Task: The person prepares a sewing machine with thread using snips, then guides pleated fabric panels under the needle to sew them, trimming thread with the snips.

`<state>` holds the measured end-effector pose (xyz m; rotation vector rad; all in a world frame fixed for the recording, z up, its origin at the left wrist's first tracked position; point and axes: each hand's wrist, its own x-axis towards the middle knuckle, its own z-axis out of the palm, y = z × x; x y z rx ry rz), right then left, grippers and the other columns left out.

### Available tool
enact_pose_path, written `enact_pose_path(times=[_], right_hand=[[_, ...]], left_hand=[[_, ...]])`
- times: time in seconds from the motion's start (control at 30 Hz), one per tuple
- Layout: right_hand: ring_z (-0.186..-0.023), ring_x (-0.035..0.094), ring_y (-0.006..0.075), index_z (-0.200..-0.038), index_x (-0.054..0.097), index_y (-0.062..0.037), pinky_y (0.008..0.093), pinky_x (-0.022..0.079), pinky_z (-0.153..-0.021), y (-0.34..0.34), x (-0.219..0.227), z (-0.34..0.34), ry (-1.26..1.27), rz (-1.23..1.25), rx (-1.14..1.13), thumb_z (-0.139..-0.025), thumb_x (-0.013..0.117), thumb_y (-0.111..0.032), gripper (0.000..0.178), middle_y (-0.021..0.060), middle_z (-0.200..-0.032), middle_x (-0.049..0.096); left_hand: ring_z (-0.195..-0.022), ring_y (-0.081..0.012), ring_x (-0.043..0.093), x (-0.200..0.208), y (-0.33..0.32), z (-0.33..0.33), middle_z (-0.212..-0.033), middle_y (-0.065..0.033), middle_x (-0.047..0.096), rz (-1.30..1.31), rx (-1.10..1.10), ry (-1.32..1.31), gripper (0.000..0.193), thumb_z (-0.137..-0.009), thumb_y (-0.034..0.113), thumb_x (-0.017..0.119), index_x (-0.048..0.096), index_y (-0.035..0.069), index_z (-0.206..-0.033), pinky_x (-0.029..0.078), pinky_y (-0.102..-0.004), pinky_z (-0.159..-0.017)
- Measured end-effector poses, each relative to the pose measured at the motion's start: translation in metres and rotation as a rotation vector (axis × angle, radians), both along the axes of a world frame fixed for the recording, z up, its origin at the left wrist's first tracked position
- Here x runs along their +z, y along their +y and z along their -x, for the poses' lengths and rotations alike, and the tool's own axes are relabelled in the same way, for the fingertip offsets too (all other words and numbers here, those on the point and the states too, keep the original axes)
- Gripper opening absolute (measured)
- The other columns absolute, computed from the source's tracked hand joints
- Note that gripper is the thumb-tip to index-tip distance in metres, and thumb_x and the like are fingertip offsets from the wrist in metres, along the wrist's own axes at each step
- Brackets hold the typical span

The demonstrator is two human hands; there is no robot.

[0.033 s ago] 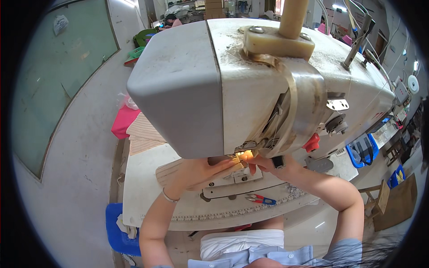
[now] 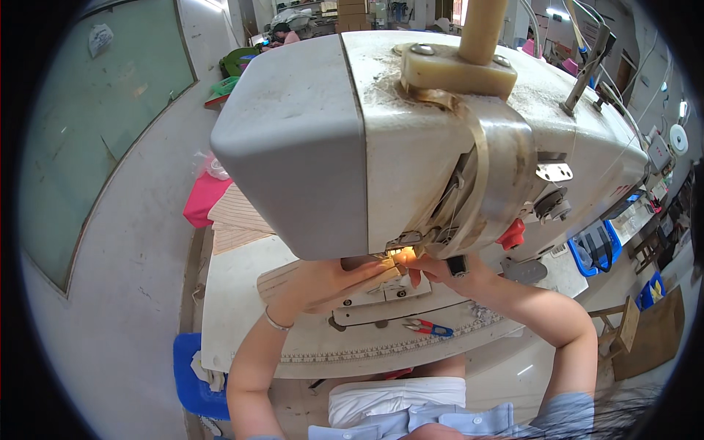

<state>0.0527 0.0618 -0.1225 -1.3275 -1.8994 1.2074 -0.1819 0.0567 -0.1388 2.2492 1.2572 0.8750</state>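
A large white sewing machine fills the middle, its lamp lighting the needle area. Under its head, my left hand has its fingers closed on a piece of beige striped fabric, which shows beside the wrist and below the fingers. My right hand, with a dark band at the wrist, reaches in from the right. Its fingers are pinched together near the needle, close to my left fingertips; what lies between them is hidden. Red and blue thread snips rest on the table nearer me.
More striped fabric lies at the table's left back beside a pink cloth. A measuring tape strip runs along the table's front edge. Blue baskets stand right, a blue bin lower left. A wooden stool is at right.
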Motion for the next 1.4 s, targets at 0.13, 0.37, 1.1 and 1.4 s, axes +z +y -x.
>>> enact_pose_path(times=[0.13,0.37,1.1,1.4], right_hand=[[-0.048,0.039,0.0039,-0.069,0.063,-0.0042,0.0223,0.030,-0.044,-0.005,0.007,0.004,0.047,-0.029,-0.036,-0.089,0.061,-0.019,0.025,-0.0026,-0.056,0.056],[-0.049,0.045,0.0041,-0.067,0.064,-0.0050,0.0222,0.032,-0.044,-0.011,0.016,0.005,0.006,-0.104,0.017,-0.089,0.062,-0.023,0.029,-0.0026,-0.052,0.055],[-0.090,0.064,0.0212,-0.113,0.067,-0.0269,0.0325,0.052,-0.078,0.029,-0.034,-0.041,-0.504,-1.118,0.425,-0.076,0.071,-0.010,0.041,0.0029,-0.103,0.067],[-0.068,0.061,0.0248,-0.077,0.060,-0.0086,0.0376,0.053,-0.051,0.030,-0.032,-0.041,-0.385,-1.176,0.470,-0.068,0.069,-0.017,0.015,0.0078,-0.085,0.060]], left_hand=[[-0.079,-0.0245,0.063,0.012,0.005,-0.002,-0.094,-0.0131,0.067,0.000,-0.030,-0.091,0.047,-0.079,0.044,0.070,0.066,0.003,-0.102,0.050,-0.0335,-0.072],[-0.091,-0.0140,0.060,0.025,0.003,-0.008,-0.098,-0.0077,0.067,0.373,-0.009,-0.174,0.043,-0.076,0.026,0.077,0.063,0.001,-0.107,0.048,-0.0286,-0.081],[-0.094,-0.0161,0.059,0.041,0.022,0.006,-0.105,-0.0077,0.065,0.334,-0.212,0.067,0.049,-0.081,0.046,0.068,0.065,0.006,-0.109,0.045,-0.0276,-0.082],[-0.091,-0.0172,0.059,0.057,0.030,0.005,-0.104,-0.0077,0.065,0.187,-0.040,0.300,0.052,-0.080,0.048,0.069,0.064,0.006,-0.109,0.046,-0.0287,-0.080]])
